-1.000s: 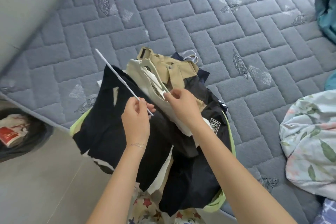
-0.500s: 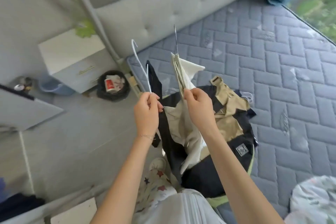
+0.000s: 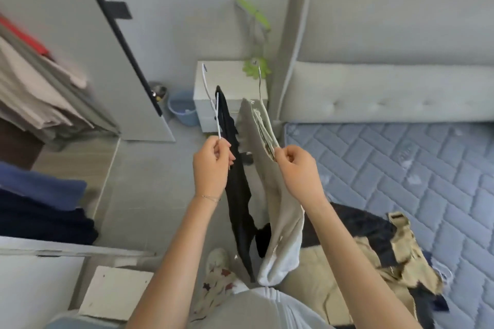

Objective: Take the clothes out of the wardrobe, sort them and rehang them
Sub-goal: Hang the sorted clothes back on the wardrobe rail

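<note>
- A black garment [image 3: 238,189] on a white hanger [image 3: 211,99] dangles, pinched in the left hand [image 3: 211,165].
- The right hand [image 3: 299,171] pinches a cream garment [image 3: 280,208] at its top.
- The remaining pile [image 3: 387,248] lies at the mattress [image 3: 401,163] near edge.
- Keeping the two garments apart on the way to the wardrobe door [image 3: 80,35] should prevent tangling.

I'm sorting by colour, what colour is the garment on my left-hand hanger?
The garment is black, clearest in the head view.

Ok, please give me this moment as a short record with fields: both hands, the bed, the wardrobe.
left hand: pinches white hanger carrying black garment
right hand: grips top of beige garment
garments: hang in the air, side by side
mattress: clothes pile at its near edge
wardrobe: open, hanging clothes inside
</note>
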`<state>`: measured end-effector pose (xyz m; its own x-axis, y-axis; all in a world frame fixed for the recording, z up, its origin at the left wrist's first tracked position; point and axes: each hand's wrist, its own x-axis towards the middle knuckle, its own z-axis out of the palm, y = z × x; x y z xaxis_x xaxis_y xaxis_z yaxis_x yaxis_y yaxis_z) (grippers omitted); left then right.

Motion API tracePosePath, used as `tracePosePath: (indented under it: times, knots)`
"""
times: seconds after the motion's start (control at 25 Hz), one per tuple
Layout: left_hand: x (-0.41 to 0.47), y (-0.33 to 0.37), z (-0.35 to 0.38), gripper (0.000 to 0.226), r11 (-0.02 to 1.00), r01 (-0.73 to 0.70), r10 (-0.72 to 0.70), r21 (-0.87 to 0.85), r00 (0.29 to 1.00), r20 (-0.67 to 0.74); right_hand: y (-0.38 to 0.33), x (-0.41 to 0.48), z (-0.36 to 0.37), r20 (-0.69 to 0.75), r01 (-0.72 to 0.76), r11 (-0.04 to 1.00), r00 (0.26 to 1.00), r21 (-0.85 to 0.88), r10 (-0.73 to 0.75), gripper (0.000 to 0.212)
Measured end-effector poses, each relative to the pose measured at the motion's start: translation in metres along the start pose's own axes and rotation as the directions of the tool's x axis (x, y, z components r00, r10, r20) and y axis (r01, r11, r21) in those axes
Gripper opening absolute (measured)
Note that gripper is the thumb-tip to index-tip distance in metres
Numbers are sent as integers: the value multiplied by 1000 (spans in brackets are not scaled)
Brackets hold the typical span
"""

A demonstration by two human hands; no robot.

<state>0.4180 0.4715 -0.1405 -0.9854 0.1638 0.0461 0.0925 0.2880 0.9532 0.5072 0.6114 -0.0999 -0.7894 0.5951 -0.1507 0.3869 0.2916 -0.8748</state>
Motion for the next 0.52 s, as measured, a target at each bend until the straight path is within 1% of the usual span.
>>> tracePosePath:
  times: [0.16, 0.36, 0.52]
  knots:
    - [64, -20, -64, 23, 999, 26, -23, 28, 995, -93, -53, 43, 76, 98, 57, 998, 994, -35, -53, 41]
    - [132, -47, -134, 23, 998, 33, -22, 59, 982, -186, -110, 90, 161, 147, 143, 987, 980, -69, -132, 38]
    - [176, -65, -183, 24, 997, 50, -29, 61, 951, -308, -152, 123, 219, 247, 258, 964, 940, -59, -236, 35]
